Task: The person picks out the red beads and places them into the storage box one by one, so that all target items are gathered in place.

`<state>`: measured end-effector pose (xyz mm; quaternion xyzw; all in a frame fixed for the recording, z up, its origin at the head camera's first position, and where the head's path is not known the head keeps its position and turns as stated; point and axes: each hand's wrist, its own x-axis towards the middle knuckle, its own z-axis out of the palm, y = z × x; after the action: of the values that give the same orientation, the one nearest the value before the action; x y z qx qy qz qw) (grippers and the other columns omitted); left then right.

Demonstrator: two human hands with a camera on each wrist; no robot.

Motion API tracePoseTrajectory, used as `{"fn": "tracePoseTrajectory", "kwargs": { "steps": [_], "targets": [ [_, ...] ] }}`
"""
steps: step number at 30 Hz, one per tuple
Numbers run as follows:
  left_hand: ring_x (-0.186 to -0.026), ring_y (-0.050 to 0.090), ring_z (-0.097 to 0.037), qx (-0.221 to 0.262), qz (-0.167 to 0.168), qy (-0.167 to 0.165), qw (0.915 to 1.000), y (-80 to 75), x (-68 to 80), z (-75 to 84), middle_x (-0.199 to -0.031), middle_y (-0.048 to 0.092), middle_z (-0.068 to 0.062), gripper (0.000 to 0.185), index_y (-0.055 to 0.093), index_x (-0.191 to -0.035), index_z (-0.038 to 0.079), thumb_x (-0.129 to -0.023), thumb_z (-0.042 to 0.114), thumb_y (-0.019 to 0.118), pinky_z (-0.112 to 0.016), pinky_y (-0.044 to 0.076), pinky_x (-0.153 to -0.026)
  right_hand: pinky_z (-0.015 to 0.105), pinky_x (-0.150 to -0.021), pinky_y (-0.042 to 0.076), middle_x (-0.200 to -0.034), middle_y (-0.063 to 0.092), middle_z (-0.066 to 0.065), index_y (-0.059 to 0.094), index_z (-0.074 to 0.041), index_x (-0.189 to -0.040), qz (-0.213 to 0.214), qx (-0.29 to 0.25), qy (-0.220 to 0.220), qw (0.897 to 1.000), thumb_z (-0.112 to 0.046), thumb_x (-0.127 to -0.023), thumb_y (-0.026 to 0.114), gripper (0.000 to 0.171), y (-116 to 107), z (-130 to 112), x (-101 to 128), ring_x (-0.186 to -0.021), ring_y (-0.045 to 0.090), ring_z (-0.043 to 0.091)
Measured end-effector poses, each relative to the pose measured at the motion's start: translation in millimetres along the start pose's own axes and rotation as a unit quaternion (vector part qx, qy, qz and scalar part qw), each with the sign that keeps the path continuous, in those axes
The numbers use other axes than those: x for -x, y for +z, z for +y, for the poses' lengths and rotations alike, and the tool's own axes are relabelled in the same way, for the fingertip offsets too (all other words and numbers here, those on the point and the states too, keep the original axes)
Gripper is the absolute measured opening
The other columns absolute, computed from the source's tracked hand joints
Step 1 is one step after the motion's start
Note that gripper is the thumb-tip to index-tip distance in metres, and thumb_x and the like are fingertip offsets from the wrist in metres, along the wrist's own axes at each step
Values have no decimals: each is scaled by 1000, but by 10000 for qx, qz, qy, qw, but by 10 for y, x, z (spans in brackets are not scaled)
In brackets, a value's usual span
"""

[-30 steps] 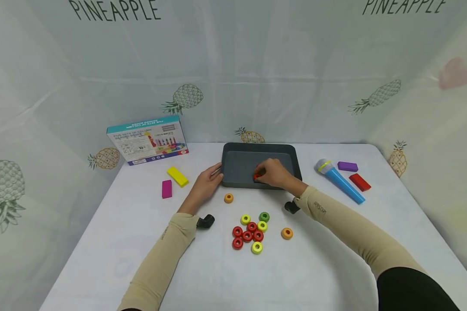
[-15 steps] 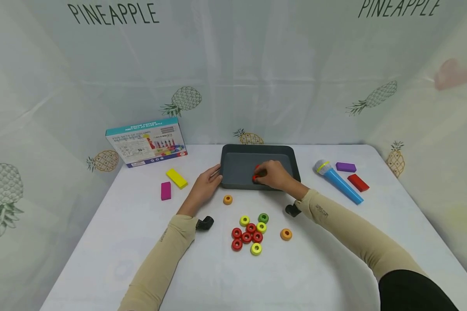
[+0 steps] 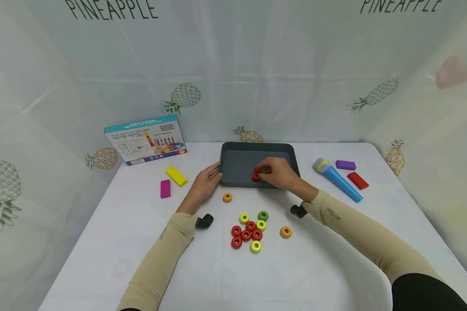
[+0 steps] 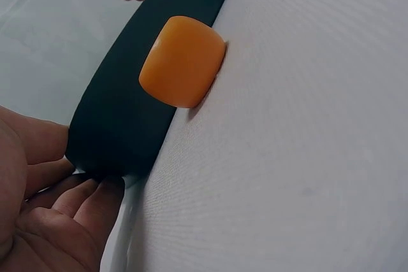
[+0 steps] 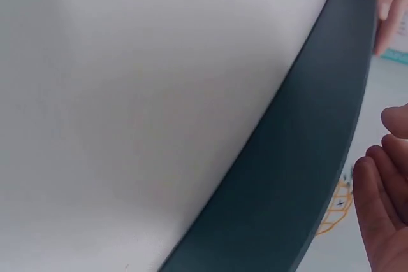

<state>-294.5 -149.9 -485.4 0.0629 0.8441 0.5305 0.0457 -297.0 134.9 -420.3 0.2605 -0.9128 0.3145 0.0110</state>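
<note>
A dark grey tray (image 3: 237, 185) lies at the back middle of the table. My left hand (image 3: 204, 187) holds its left side, fingertips and thumb at the near corner in the left wrist view. Over the tray's right half reaches my right hand (image 3: 278, 172), its thumb and fingertips spaced apart with nothing between them in the right wrist view. Just beyond those fingertips two red ring beads (image 3: 255, 176) sit close together inside the tray, partly hidden by the hand. An orange bead (image 4: 183, 62) stands on the table by the tray's front wall.
Several red, yellow and green beads (image 3: 246, 235) cluster in front of the tray, with another orange bead (image 3: 286, 232) to their right. A toy microphone (image 3: 340, 181), purple block (image 3: 345, 165) and red block (image 3: 358, 180) lie right. Yellow (image 3: 176, 176) and magenta blocks (image 3: 165, 188) and a printed box (image 3: 146, 140) are left.
My right hand has drawn back slightly to the right, its fingertips coming away from the red beads, which now show more fully. The left hand has stayed at the tray's side.
</note>
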Motion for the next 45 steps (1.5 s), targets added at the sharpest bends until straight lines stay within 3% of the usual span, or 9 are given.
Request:
{"fn": "tracePoseTrajectory", "kwargs": {
  "steps": [6, 11, 20, 37, 45],
  "targets": [
    [-144, 48, -18, -17, -17, 7, 10000, -1, -1, 7, -162, 41, -4, 54, 39, -157, 19, -106, 26, 54, -39, 40, -119, 42, -85, 63, -113, 72, 19, 74, 3, -113, -71, -128, -191, 9997, -6, -86, 78, 28, -15, -128, 155, -99, 72, 32],
    [-143, 48, -18, -103, 18, -15, 9999, 4, 0, 13, -161, 41, -3, 54, 38, -157, 21, -106, 28, 54, -40, 40, -120, 41, -88, 62, -110, 73, 16, 75, 1, -111, -223, -176, -330, 9990, -6, -84, 80, 29, 35, -273, 307, -99, 72, 28],
    [-144, 47, -17, -27, 13, -1, 10000, 0, -8, -7, -162, 40, -2, 54, 39, -157, 21, -106, 26, 54, -39, 38, -121, 47, -90, 61, -113, 73, 14, 74, -2, -116, -849, -318, -324, 9954, -13, -86, 80, 33, 157, -442, 555, -102, 69, 30],
    [-145, 47, -18, 12, -48, -30, 10000, -3, -1, -5, -163, 38, -3, 54, 37, -158, 21, -106, 25, 54, -38, 40, -120, 30, -80, 61, -104, 74, -1, 78, -11, -109, -1317, -307, -287, 9904, -13, -83, 83, 27, 298, -539, 1031, -90, 65, 14],
    [-144, 47, -18, -68, 9, -60, 10000, -7, -11, -20, -162, 40, -3, 54, 38, -157, 23, -106, 28, 55, -39, 40, -120, 25, -77, 58, -97, 69, -6, 78, -14, -107, -1410, -219, -545, 9883, -13, -83, 83, 25, 382, -539, 1178, -88, 60, 11]
  ]
}}
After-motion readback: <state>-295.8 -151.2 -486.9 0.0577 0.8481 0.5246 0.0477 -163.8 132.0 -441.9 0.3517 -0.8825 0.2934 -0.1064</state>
